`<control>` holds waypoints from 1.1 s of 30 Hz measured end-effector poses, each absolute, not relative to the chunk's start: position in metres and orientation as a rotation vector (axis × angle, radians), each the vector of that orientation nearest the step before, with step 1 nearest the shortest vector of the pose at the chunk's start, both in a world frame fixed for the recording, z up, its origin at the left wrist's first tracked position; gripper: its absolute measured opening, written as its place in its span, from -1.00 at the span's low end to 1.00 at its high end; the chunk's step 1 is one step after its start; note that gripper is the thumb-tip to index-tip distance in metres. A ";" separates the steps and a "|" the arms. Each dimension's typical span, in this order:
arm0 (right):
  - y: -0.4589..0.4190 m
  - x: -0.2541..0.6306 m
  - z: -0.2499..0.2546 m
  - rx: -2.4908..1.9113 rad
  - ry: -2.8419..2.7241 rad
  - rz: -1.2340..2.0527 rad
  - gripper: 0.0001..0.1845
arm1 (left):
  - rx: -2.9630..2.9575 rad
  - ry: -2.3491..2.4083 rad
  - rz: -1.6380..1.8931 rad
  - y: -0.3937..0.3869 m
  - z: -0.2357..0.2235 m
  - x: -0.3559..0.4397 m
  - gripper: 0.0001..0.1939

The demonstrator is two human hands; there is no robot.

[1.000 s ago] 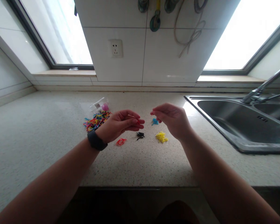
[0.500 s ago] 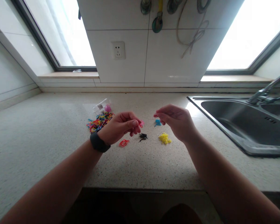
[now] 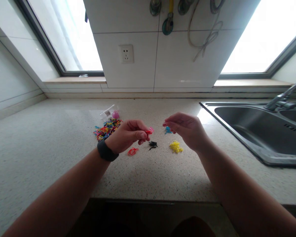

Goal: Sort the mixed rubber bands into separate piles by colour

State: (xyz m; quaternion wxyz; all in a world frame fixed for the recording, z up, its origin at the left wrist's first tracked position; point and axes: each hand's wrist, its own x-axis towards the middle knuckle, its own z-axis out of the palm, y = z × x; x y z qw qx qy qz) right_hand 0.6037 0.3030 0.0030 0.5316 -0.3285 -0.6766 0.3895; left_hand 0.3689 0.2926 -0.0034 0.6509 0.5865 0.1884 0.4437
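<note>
My left hand [image 3: 128,135], with a black band on its wrist, is curled above the speckled countertop [image 3: 51,141] and pinches a small red rubber band [image 3: 148,132] at its fingertips. Just right of it my right hand [image 3: 185,128] hovers with thumb and forefinger pinched together; what they hold is too small to make out. Below and between the hands lie small sorted heaps: red bands [image 3: 132,151], black bands [image 3: 152,144], blue bands [image 3: 167,130], yellow bands [image 3: 175,146] and a pink bit [image 3: 151,129]. A mixed multicoloured pile [image 3: 107,128] lies left of my left hand.
A clear plastic bag with a pink piece [image 3: 111,113] lies behind the mixed pile. A steel sink [image 3: 259,131] with a tap [image 3: 283,95] fills the right side. A tiled wall with a socket [image 3: 126,53] and hanging hoses stands behind; the counter's front edge is near me.
My left hand has curled its fingers in from flatter to a tight pinch and now shows a red band at its tips. My right hand has barely moved. The view shifted slightly.
</note>
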 end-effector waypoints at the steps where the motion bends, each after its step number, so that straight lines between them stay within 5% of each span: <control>1: 0.303 0.604 0.003 -0.789 -1.619 0.929 -0.88 | 1.338 0.434 1.006 0.292 -0.003 0.369 -0.66; 19: 0.303 0.605 0.003 -0.813 -1.684 0.880 -0.79 | 1.480 0.455 0.951 0.296 -0.004 0.356 -0.64; 33: 0.304 0.606 0.002 -0.824 -1.697 0.909 -0.85 | 1.669 0.475 0.792 0.297 0.000 0.343 -0.80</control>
